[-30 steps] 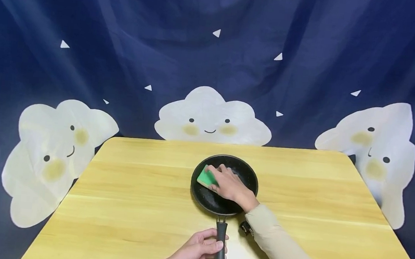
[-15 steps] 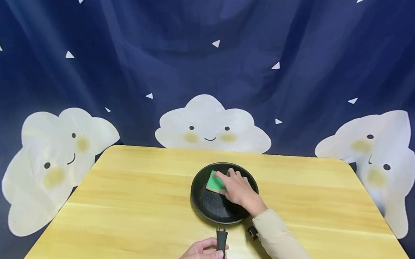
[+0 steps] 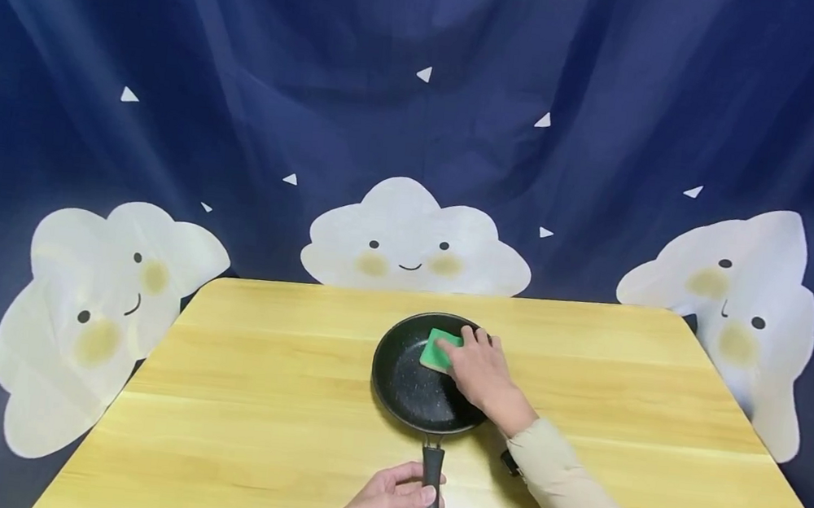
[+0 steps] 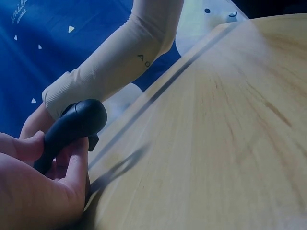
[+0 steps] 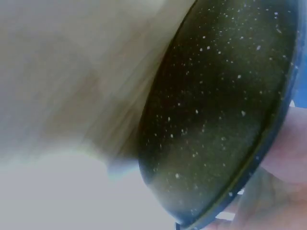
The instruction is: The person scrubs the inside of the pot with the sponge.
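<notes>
A black frying pan [image 3: 408, 397] lies on the wooden table in the head view, its handle [image 3: 433, 465] toward me. My left hand [image 3: 386, 505] grips that handle, thumb on top and fingers around it. The handle's rounded end [image 4: 88, 117] shows in the left wrist view. Inside the pan, at its upper right, my right hand [image 3: 484, 372] holds a green sponge [image 3: 434, 351] with a paler underside. The hand covers the sponge's right part. Filling much of the right wrist view is the pan's white-speckled surface [image 5: 216, 96]; the sponge is not visible there.
The light wooden table [image 3: 253, 403] extends to both sides of the pan. Behind it hangs a dark blue curtain [image 3: 363, 102] with smiling white clouds. A small black device [image 3: 509, 463] sits at the right sleeve [image 3: 575, 491].
My right hand has carried the sponge across the pan from its left side toward the upper right. The left hand keeps its grip on the handle. The head view has tilted slightly.
</notes>
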A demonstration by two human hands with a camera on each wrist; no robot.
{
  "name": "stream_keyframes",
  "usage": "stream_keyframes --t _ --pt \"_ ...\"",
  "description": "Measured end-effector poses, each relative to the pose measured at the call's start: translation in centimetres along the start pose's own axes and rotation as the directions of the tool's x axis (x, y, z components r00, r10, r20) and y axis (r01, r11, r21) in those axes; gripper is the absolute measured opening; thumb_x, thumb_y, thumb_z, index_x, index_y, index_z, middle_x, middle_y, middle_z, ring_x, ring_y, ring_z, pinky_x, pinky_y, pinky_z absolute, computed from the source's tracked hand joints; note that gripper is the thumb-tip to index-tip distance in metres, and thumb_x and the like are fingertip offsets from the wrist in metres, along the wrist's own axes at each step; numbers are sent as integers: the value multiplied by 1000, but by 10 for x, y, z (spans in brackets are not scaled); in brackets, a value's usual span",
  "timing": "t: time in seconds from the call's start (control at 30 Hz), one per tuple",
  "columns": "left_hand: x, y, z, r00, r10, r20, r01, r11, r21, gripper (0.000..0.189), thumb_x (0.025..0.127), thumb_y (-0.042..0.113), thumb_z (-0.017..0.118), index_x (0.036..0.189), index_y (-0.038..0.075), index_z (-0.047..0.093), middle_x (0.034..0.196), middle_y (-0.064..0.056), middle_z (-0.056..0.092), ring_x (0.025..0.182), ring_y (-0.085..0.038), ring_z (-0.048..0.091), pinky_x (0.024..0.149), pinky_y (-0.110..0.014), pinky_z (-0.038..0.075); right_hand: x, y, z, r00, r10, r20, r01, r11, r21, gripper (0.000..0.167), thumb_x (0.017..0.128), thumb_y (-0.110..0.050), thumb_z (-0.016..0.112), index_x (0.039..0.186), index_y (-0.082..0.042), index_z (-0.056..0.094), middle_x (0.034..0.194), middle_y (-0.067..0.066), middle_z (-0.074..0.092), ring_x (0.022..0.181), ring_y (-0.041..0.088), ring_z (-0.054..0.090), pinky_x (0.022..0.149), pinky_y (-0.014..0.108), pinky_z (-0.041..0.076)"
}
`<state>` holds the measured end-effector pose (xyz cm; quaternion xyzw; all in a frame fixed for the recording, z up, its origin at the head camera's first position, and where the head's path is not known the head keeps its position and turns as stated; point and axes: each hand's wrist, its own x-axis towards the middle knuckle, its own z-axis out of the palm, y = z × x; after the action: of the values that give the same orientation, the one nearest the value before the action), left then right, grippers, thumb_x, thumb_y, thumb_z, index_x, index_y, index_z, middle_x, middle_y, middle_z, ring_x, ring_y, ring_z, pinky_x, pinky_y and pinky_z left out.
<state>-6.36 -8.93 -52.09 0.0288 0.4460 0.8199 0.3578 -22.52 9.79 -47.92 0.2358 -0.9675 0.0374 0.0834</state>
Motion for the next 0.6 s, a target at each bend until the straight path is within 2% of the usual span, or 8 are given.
stream_keyframes --t 0.23,0.47,0.6 --pt "0 1 2 1000 13 -19 -13 1000 14 34 102 11 62 132 -6 54 103 -2 68 93 -13 68 80 -34 63 -9 5 -11 1000 30 -6 -30 1000 5 43 90 -23 80 131 -24 70 119 23 58 105 40 53 79 53 47" --pt "1 2 3 999 18 -43 -17 999 38 36 102 10 62 132 -7 54 105 -4 69 93 -16 69 84 -40 62 -19 12 -15 999 19 -38 -19 1000 -6 42 87 -26 84 127 -22 73 118 22 60 98 37 52 72 48 47" --pt "1 2 3 998 13 -59 -10 999 46 36 101 11 63 132 -5 55 104 -5 70 91 -17 70 84 -40 62 -24 13 -16 999 8 -47 -8 1000 8 40 86 -26 85 123 -20 74 114 22 61 97 38 53 72 48 48"
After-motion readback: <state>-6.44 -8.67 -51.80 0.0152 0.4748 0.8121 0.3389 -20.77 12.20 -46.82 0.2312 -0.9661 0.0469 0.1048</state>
